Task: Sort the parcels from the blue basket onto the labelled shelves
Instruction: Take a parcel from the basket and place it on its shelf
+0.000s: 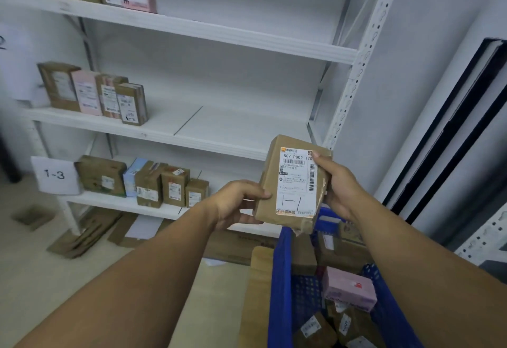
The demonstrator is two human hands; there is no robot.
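The brown, tape-wrapped cardboard parcel (290,183) sits upright between both hands: left hand (236,205) clasps its lower-left edge, right hand (338,183) its right side.

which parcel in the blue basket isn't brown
The pink box lying on top of the pile in the blue basket, toward its right side. Every other parcel visible in there is brown.

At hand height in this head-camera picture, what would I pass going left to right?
White paper sign marked 1-3, row of mostly brown parcels on the lowest shelf, left hand, brown parcel with white label, right hand.
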